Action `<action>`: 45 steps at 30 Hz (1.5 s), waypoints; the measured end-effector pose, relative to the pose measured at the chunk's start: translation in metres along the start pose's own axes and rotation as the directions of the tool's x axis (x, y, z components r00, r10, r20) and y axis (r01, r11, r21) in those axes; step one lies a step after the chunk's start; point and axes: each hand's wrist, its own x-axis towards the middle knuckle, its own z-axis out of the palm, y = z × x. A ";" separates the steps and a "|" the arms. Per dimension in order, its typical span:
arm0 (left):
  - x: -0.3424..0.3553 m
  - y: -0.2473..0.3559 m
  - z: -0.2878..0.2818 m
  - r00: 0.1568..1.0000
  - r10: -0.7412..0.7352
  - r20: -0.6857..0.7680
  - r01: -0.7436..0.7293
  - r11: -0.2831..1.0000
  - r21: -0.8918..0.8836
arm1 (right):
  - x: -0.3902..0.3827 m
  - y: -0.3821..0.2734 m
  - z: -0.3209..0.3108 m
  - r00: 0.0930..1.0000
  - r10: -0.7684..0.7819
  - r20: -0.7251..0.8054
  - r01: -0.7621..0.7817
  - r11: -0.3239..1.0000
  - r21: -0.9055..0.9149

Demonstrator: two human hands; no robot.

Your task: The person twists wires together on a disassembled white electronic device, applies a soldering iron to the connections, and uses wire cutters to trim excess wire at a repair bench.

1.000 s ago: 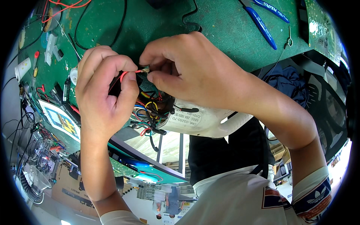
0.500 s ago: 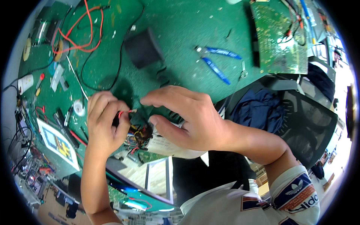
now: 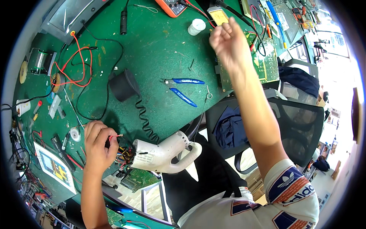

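My left hand (image 3: 101, 147) is closed on a red wire (image 3: 115, 137), its stripped end poking out past my thumb. The wire bundle (image 3: 125, 155) beside it runs from the open end of a white tool housing (image 3: 157, 158) with a looped handle, lying at the bench's front edge. My right hand (image 3: 228, 42) is raised at the back right, slightly blurred, fingers loosely bent and apart with nothing visible in them, just below a yellow sponge tray (image 3: 218, 15) and right of a white tub (image 3: 196, 26). A black coiled cord (image 3: 145, 122) leads toward a black housing (image 3: 121, 86).
Blue-handled cutters (image 3: 183, 95) lie mid-bench. Green circuit boards (image 3: 267, 68) and an orange meter (image 3: 171, 5) are behind. A solder spool (image 3: 40, 61), red leads (image 3: 76, 80) and small tools are at the left. A mesh chair (image 3: 297, 129) with dark clothing stands to the right.
My right hand has left the wire end and moved up and right to the back of the bench. My left hand still holds the red wire. The view has shifted, showing more bench.
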 end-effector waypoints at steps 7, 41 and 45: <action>0.004 0.000 0.000 1.000 0.028 -0.005 -0.028 1.000 -0.006 | 0.127 -0.042 -0.028 0.989 -0.137 -0.060 0.135 0.990 -0.037; -0.001 -0.007 0.002 0.998 0.054 -0.017 -0.054 0.998 -0.011 | -0.173 0.011 -0.051 0.872 0.118 0.475 -0.062 0.989 -0.131; -0.001 -0.007 0.005 0.999 0.030 -0.011 -0.030 1.000 -0.007 | -0.192 0.040 -0.048 0.885 0.119 0.450 0.071 0.921 -0.382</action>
